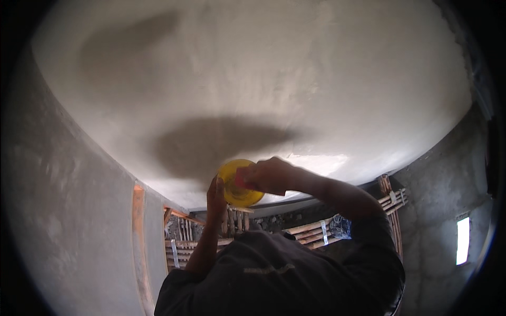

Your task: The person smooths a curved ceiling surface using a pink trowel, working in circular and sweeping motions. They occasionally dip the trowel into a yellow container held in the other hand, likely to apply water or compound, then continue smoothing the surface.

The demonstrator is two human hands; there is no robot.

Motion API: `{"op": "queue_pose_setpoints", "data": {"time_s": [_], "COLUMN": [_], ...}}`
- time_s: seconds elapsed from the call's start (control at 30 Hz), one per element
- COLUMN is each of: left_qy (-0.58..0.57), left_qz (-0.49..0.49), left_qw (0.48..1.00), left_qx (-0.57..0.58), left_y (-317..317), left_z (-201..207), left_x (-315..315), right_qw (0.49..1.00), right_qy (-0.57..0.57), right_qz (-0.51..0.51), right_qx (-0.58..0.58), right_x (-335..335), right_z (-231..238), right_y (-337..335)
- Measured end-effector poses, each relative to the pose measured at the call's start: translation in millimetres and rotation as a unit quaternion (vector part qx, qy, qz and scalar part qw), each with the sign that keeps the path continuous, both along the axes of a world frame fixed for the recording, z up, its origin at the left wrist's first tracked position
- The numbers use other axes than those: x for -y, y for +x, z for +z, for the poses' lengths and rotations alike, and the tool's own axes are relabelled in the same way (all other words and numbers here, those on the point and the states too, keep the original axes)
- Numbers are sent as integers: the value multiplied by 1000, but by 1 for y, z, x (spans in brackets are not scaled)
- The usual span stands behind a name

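My left hand (214, 193) is closed on the left side of a round yellow bowl (243, 199). From the right, my right hand (271, 176) reaches over the bowl, fingers closed on a small flat-sided red piece (242, 178). Part of that piece is covered by my fingers, and its exact kind cannot be made out. Beyond both hands stands a smooth, pale plastered wall (253, 73) with damp-looking streaks. Shadows fall across its surface above the bowl.
Lashed poles (311, 231) form rails below and beside me, with a dark plastic bundle (340, 226) on them. A wooden post (139, 237) stands at the left by a grey side wall (68, 210). At the right, another grey wall has a small bright opening (463, 241).
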State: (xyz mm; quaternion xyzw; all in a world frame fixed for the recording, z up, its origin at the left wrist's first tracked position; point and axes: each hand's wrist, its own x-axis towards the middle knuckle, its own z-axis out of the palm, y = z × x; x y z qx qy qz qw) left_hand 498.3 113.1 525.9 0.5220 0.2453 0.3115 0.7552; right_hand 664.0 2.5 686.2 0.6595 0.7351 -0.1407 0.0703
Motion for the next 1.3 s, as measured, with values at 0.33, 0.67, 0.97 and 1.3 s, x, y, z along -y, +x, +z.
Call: {"op": "queue_pose_setpoints", "data": {"time_s": [0.33, 0.67, 0.97, 1.3], "left_qy": [-11, -37, -38, -74], "left_qz": [-3, -10, 1, 40], "left_qw": [1000, 999, 999, 996], "left_qx": [10, 12, -33, -17], "left_y": [1, -10, -22, -30], "left_z": [-11, -21, -37, -44], "left_x": [9, -2, -8, -14], "right_qw": [984, 635, 783, 628], "right_qy": [143, 667, 546, 671], "right_qz": [-108, -5, 43, -155], "right_qx": [4, 390, 295, 363], "right_x": [11, -39, -41, -27], "right_z": [46, 245, 148, 277], "right_y": [9, 115, 110, 124]}}
